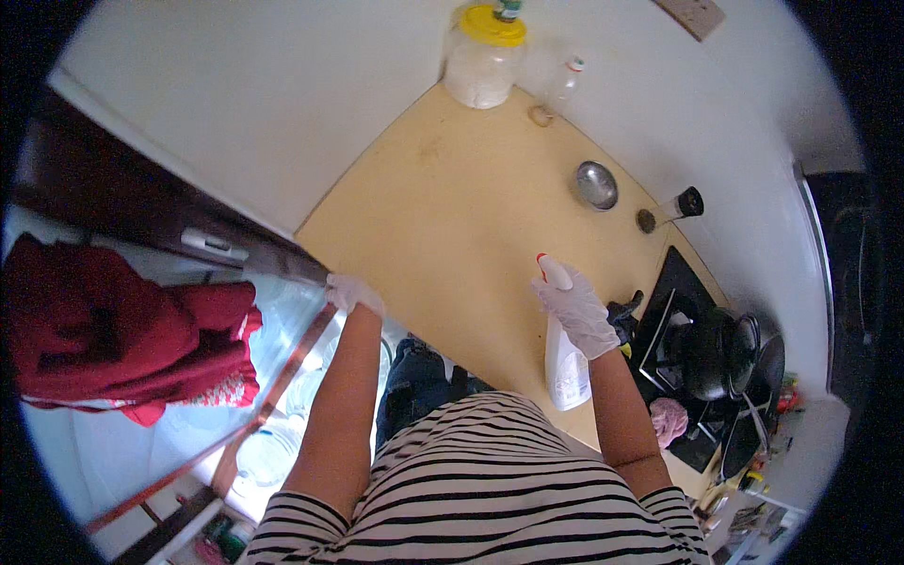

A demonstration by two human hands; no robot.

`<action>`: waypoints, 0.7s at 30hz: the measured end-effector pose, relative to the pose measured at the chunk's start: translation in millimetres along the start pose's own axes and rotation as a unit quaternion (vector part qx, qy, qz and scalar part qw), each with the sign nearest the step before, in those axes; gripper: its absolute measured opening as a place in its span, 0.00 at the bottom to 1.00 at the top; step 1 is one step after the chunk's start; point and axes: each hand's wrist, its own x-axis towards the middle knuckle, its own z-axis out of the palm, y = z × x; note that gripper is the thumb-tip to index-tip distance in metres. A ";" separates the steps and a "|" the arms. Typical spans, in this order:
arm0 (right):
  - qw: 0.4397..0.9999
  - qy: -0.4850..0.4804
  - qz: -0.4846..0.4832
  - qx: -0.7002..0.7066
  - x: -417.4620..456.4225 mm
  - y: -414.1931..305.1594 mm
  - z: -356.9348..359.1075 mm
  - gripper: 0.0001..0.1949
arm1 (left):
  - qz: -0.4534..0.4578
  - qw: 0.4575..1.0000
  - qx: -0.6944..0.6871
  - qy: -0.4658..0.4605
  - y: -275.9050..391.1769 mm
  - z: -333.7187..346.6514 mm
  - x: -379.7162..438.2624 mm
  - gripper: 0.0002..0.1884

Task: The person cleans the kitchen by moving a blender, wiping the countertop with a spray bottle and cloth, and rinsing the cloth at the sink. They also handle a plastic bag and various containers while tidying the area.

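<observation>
My right hand (578, 311), in a clear disposable glove, grips a white spray bottle (563, 378) by its neck, just below the trigger head with its red-tipped nozzle. The bottle stands upright or nearly so over the yellowish countertop (452, 233); whether its base touches the surface I cannot tell. My left hand (355, 293), gloved the same way, is at the left front corner of the countertop, beside the dark wooden frame. Its fingers are partly hidden, and no loose object shows in it.
A yellow-lidded jar (482, 74), a clear bottle (563, 85), a metal bowl (597, 186) and a black-capped grinder (671, 210) stand along the back wall. Right lies a black gas hob (678, 296) with a dark pot (708, 357) and a pink cloth (667, 421). Red fabric (141, 332) hangs left.
</observation>
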 end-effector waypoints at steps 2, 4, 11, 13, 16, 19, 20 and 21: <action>0.998 0.027 -0.063 0.008 -1.8 6.8 -17.5 0.17 | -0.027 0.917 -0.395 0.041 19.5 -18.6 -22.7 0.28; 0.996 0.047 -0.071 0.036 -3.5 15.4 -28.8 0.17 | 0.130 0.892 -0.432 0.000 26.0 -41.6 -37.8 0.29; 0.990 0.114 -0.085 0.021 -9.6 12.8 -48.0 0.18 | 0.516 0.789 -0.328 -0.051 118.6 -79.1 -69.3 0.38; 0.986 0.125 -0.079 0.077 -17.3 -0.7 -60.4 0.17 | 0.582 0.775 -0.242 -0.029 186.4 -85.2 -91.9 0.39; 0.973 0.132 -0.124 0.140 -25.7 -2.8 -84.6 0.17 | 0.612 0.766 -0.185 -0.068 292.9 -75.5 -112.7 0.43; 0.948 0.185 -0.207 0.154 -39.0 7.5 -98.4 0.17 | 0.674 0.701 -0.197 -0.122 404.9 -49.6 -119.3 0.48; 0.943 0.211 -0.213 0.145 -46.0 2.6 -101.4 0.18 | 0.701 0.676 -0.188 -0.126 442.7 -37.9 -95.3 0.50; 0.937 0.236 -0.208 0.153 -50.9 4.7 -103.9 0.18 | 0.694 0.692 -0.168 -0.104 476.1 -24.2 -92.1 0.50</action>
